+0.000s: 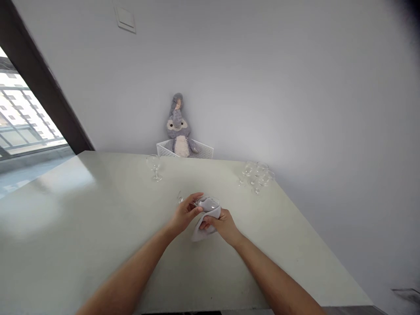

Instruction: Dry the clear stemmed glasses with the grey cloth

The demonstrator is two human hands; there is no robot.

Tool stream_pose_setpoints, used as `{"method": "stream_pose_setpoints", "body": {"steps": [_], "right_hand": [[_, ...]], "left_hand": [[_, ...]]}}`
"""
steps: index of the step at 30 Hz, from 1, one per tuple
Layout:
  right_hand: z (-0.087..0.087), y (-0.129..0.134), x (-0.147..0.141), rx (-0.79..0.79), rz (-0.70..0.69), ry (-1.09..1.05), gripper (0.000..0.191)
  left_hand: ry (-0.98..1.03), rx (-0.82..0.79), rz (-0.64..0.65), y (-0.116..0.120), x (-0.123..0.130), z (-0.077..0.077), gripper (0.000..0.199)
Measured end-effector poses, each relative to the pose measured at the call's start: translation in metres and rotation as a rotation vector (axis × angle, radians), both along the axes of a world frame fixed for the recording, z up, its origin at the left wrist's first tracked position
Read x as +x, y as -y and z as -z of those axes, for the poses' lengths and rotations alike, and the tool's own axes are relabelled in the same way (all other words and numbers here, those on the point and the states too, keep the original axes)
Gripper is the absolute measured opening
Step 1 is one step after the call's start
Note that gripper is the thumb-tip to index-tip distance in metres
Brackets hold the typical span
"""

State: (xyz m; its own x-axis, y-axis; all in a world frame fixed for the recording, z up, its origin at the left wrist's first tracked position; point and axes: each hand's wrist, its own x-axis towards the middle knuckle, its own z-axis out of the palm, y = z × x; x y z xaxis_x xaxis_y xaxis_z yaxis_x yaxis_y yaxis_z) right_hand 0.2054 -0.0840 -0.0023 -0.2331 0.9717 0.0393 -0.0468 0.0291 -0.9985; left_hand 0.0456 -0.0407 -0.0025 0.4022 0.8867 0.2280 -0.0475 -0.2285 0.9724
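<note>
A clear stemmed glass point(215, 201) lies sideways in the air between my hands, its foot pointing left and its bowl to the right. My left hand point(185, 213) is closed around the stem, which the fingers partly hide. With my right hand point(224, 224) I grip a light grey cloth point(201, 233) that wraps the bowl; part of the cloth shows through the glass, seemingly inside it. The cloth's loose end hangs down below the glass.
One stemmed glass point(156, 167) stands at the back left of the pale table point(131, 249). Several more glasses point(257, 175) cluster near its right edge. Behind the table, a grey plush toy point(181, 140) sits in a white perforated basket point(206, 152) against the wall.
</note>
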Motion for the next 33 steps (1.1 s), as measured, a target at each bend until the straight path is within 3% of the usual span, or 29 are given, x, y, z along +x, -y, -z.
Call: {"method": "stream_pose_setpoints", "body": {"steps": [4,11,17,23,25,28,33], "right_hand": [[0.0023,0.0005,-0.0002,0.131,0.027,0.184,0.019],[0.0005,-0.0019,0.0003,-0.048,-0.004,-0.121,0.026],[-0.003,-0.0005,0.0001,0.049,0.026,0.088,0.023],[-0.0018,-0.0027,-0.0008,-0.138,0.005,-0.278,0.028],[-0.0012,-0.0014,-0.0019,-0.101,-0.014,-0.178,0.026],[-0.0014,-0.0007,-0.0025,-0.022,0.024,0.014,0.025],[-0.0045,-0.0027,0.0005,-0.138,0.023,-0.248,0.032]], "left_hand": [[0.003,0.006,-0.001,-0.0022,0.0005,0.0002,0.037],[0.031,-0.034,0.105,0.0046,0.0006,0.0001,0.055],[-0.073,0.017,0.019,0.0016,0.0006,0.0007,0.043],[0.035,0.003,0.029,0.003,0.0035,0.0007,0.054],[0.009,-0.03,-0.02,0.0013,0.0033,0.0017,0.044],[0.002,-0.141,0.01,0.0007,0.0028,0.001,0.045],[0.089,-0.082,0.056,0.0053,0.0039,-0.0058,0.054]]}}
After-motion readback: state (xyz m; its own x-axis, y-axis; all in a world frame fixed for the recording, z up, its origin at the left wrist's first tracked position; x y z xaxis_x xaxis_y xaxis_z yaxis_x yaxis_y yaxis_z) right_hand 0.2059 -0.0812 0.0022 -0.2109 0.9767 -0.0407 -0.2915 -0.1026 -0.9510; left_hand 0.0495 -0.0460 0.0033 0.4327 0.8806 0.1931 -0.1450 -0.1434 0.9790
